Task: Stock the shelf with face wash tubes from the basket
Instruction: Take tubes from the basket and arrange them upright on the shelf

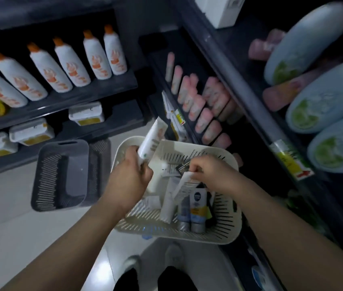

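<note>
Dark, matte shelving [218,53] rises ahead of us, its pink tubes [206,116] standing in tidy rows, faces outward. White slotted plastic forms the basket [227,215] just below, which sits close to the shelving, we judge so that each reach is short. Our left hand [128,173] grips a smooth white tube [152,139], tilted up towards the shelving. Our right hand [208,171] pinches a flat-ended tube [184,185] among the loose tubes [196,206] piled in the basket.
</note>
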A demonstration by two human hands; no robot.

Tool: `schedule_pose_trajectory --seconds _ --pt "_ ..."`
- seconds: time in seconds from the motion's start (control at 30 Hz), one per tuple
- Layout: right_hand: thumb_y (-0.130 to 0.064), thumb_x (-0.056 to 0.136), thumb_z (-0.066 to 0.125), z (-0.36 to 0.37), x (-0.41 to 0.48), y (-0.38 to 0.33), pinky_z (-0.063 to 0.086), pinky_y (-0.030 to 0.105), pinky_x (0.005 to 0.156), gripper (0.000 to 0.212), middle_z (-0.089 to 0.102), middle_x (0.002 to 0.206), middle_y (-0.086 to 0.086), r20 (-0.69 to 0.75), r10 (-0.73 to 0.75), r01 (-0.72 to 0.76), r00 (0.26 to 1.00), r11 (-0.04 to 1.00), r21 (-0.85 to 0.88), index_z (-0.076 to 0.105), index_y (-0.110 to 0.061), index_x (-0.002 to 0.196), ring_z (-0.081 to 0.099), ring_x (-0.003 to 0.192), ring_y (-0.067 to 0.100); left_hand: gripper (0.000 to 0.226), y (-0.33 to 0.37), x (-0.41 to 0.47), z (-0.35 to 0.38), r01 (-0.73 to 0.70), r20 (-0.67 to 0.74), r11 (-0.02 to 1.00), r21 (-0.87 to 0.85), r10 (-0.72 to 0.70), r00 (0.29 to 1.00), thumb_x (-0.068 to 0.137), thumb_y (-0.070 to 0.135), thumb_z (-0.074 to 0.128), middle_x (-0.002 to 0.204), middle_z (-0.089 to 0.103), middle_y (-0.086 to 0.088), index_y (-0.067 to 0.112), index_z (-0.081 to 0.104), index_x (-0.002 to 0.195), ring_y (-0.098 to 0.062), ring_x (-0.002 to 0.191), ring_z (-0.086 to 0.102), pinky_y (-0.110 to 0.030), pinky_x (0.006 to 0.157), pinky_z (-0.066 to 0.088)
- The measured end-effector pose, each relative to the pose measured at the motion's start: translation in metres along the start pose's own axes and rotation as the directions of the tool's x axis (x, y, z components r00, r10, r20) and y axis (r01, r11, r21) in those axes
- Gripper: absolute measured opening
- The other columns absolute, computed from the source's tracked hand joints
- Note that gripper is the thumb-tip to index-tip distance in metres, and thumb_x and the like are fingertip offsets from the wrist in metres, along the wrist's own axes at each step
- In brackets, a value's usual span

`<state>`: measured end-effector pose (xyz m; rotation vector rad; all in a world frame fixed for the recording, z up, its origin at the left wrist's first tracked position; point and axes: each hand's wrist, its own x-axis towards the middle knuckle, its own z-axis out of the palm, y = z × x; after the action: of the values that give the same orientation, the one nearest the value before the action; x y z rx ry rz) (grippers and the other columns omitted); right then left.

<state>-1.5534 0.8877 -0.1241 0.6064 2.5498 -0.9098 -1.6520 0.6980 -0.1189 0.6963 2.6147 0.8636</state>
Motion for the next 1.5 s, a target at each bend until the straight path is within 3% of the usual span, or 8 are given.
schedule_pose_trajectory --seconds 0.1,0.3,0.5,0.7,0.83,1.03,1.2,1.5 --pt "-0.020 0.081 0.065 -0.037 -0.037 -0.014 0.044 0.027 0.065 0.022 0.053 0.071 -0.009 -0.148 0.017 -0.017 0.989 1.000 0.005 0.053 -0.028 0.063 0.053 0.072 0.011 0.020 0.026 -0.002 -0.028 -0.096 0.013 0.993 -0.069 0.098 0.995 0.088 0.023 0.053 0.088 0.057 -0.006 0.021 0.037 0.099 -0.011 0.063 0.050 -0.025 0.047 0.029" --pt "-0.019 0.081 0.071 -0.107 -0.145 -0.058 0.044 0.019 0.059 0.014 0.064 0.069 -0.009 -0.430 0.086 -0.039 0.899 0.992 0.116 0.065 -0.018 0.069 0.058 0.063 0.003 0.030 0.098 -0.011 -0.089 -0.413 0.036 0.910 0.035 0.412 0.910 0.094 0.048 0.044 0.064 0.052 0.003 0.019 0.037 0.093 -0.020 0.056 0.052 -0.030 0.045 0.034" --pt "-0.027 0.067 0.079 -0.139 -0.264 -0.099 0.050 0.022 0.058 0.017 0.066 0.066 -0.005 -0.585 0.199 -0.108 0.787 0.977 0.187 0.066 -0.017 0.072 0.061 0.062 0.003 0.042 0.180 -0.040 -0.130 -0.610 0.049 0.792 0.003 0.609 0.791 0.092 0.053 0.041 0.080 0.059 -0.006 0.015 0.041 0.111 -0.033 0.075 0.058 -0.039 0.062 0.047" --pt "-0.024 0.064 0.084 -0.152 -0.389 -0.124 0.042 0.017 0.056 0.026 0.057 0.066 -0.008 -0.776 0.211 -0.195 0.595 0.974 0.115 0.060 -0.014 0.070 0.054 0.060 0.004 0.029 0.264 -0.105 -0.152 -0.740 0.102 0.659 -0.133 0.752 0.652 0.092 0.051 0.042 0.067 0.057 0.005 0.023 0.044 0.097 -0.020 0.062 0.056 -0.034 0.052 0.041" --pt "-0.026 0.065 0.082 -0.157 -0.476 -0.131 0.037 0.012 0.054 0.024 0.054 0.060 -0.012 -0.872 0.269 -0.253 0.410 0.952 0.174 0.058 -0.020 0.066 0.050 0.055 0.002 0.043 0.315 -0.149 -0.152 -0.849 0.087 0.477 -0.225 0.878 0.470 0.087 0.057 0.039 0.081 0.062 -0.006 0.017 0.051 0.097 -0.032 0.073 0.058 -0.038 0.059 0.039" --pt "-0.028 0.067 0.082 -0.158 -0.608 -0.120 0.041 0.011 0.051 0.025 0.056 0.062 -0.012 -0.911 0.365 -0.338 0.190 0.896 0.289 0.060 -0.017 0.071 0.051 0.053 0.002 0.023 0.397 -0.247 -0.135 -0.848 0.056 0.324 -0.418 0.941 0.332 0.093 0.032 0.051 0.092 0.064 -0.004 0.019 0.046 0.111 -0.032 0.083 0.057 -0.033 0.065 0.034" --pt "-0.032 0.063 0.084 -0.158 -0.715 -0.080 0.040 0.011 0.053 0.029 0.060 0.065 -0.011 -0.932 0.359 -0.448 0.036 0.840 0.307 0.059 -0.018 0.068 0.054 0.057 0.003 0.021 0.465 -0.338 -0.109 -0.806 0.065 0.238 -0.542 0.968 0.242 0.095 0.040 0.047 0.081 0.062 0.009 0.025 0.044 0.109 -0.009 0.068 0.059 -0.029 0.060 0.043" --pt "-0.018 0.070 0.072 -0.156 -0.848 0.028 0.036 0.018 0.058 0.020 0.054 0.076 -0.007 -0.939 0.338 -0.597 0.060 0.767 0.238 0.053 -0.014 0.074 0.049 0.067 0.007 0.023 0.576 -0.479 -0.042 -0.714 0.145 0.254 -0.652 0.967 0.212 0.097 0.032 0.046 0.108 0.059 0.010 0.020 0.044 0.117 -0.014 0.092 0.058 -0.031 0.072 0.043"
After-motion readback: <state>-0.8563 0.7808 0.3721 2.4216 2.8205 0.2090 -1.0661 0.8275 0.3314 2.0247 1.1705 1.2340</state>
